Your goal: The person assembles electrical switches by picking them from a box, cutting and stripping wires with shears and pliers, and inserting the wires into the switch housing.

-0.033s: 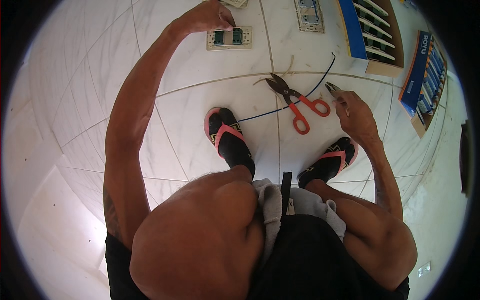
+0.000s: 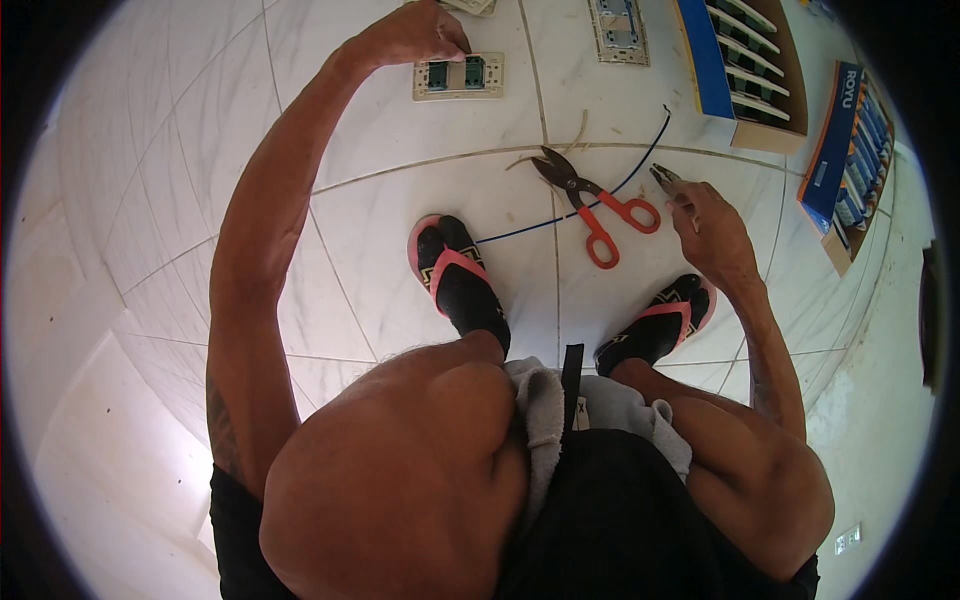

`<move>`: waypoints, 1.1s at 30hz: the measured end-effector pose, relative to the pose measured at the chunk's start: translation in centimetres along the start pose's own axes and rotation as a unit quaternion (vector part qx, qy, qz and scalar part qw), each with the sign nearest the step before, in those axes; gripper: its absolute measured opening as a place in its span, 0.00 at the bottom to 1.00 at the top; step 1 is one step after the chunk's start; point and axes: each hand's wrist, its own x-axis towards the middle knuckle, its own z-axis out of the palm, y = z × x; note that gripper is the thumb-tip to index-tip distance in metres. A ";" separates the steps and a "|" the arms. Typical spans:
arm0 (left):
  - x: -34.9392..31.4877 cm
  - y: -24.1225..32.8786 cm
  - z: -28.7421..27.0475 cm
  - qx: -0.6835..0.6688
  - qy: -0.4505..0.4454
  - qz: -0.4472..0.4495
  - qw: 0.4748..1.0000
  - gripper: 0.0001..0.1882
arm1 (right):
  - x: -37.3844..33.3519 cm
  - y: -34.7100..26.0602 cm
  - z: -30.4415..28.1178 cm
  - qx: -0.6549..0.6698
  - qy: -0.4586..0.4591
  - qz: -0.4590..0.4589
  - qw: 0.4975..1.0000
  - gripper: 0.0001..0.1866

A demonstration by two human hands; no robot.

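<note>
My left hand [image 2: 412, 36] meets the cream plate's [image 2: 454, 78] edge, grip unclear to me; right hand [image 2: 713, 230] clamps pliers [image 2: 664, 177], floor [image 2: 450, 132] between.

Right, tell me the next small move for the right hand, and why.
I'd probably bring the right hand with its pliers-like tool toward the cream plate: the left hand's fingertips are at that plate's upper edge, while the tool is well apart from it, off to the right.
</note>
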 end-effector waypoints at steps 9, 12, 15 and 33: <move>0.2 0.4 0.0 0.042 -0.010 0.019 0.999 0.12 | 0.1 0.0 -0.1 -0.005 -0.006 0.004 1.000 0.17; 0.1 0.4 0.0 0.036 -0.007 0.016 0.999 0.12 | 0.0 0.2 0.0 -0.006 -0.005 0.001 1.000 0.16; 0.0 0.2 -0.1 0.026 -0.013 0.024 0.999 0.12 | 0.0 0.2 0.1 -0.013 -0.002 -0.001 1.000 0.16; 0.0 -0.2 1.2 0.000 -0.021 -0.004 1.000 0.13 | -0.6 1.0 2.3 -0.035 0.015 -0.074 0.997 0.15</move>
